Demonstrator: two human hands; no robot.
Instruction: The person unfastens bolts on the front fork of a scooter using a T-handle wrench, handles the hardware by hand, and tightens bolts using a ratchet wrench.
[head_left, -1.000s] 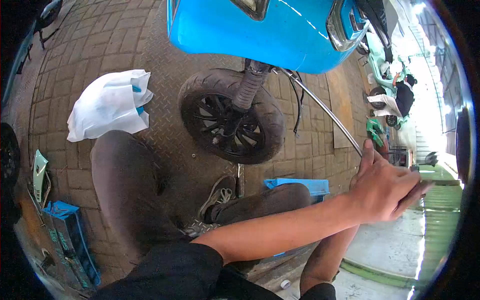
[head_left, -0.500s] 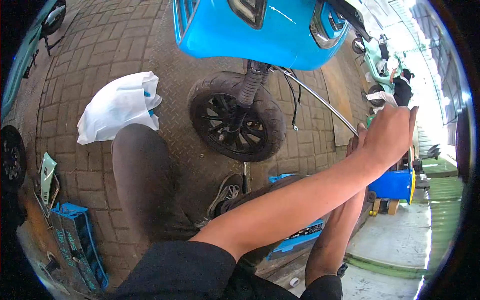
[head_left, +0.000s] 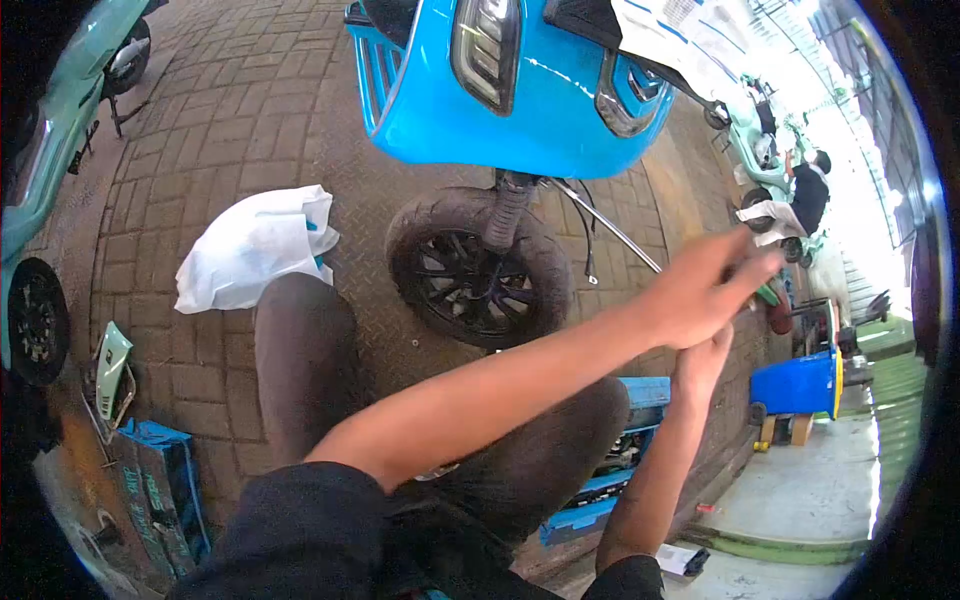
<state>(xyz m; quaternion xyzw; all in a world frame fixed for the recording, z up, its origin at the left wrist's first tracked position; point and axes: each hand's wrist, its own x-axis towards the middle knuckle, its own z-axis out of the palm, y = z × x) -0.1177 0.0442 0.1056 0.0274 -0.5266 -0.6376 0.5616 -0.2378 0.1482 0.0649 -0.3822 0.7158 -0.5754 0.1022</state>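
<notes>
Observed: a slim metal rod (head_left: 628, 241) lies between the underside of the blue front panel (head_left: 590, 120) and the worker's hands, its long axis slanting from beside the fork (head_left: 506, 212) down and away to the worker's right; the near end points at the hands and passes out of sight behind the left forearm. The left hand (head_left: 725, 285) is raised over the right, fingers partly bent and blurred; whether it grips the rod I cannot tell. The right hand (head_left: 706, 352), partly hidden below it, is at the rod's near end, its hold likewise not determinable. Obstructions noted: the left forearm crosses in front of the right hand; a dark cable (head_left: 588, 232) hangs between the front wheel (head_left: 480, 270) and the rod; the right knee (head_left: 600, 410) lies between the wheel and an open blue toolbox (head_left: 585, 515). Surroundings: a white bag (head_left: 250, 250) rests on the brick floor (head_left: 185, 375) by the left knee (head_left: 305, 315), with a pale green panel (head_left: 112, 365) and a lettered box (head_left: 150, 485) further left. To the right are a blue bin (head_left: 795, 385) and, well apart, another person (head_left: 810, 195) beside a green scooter (head_left: 745, 135)
</notes>
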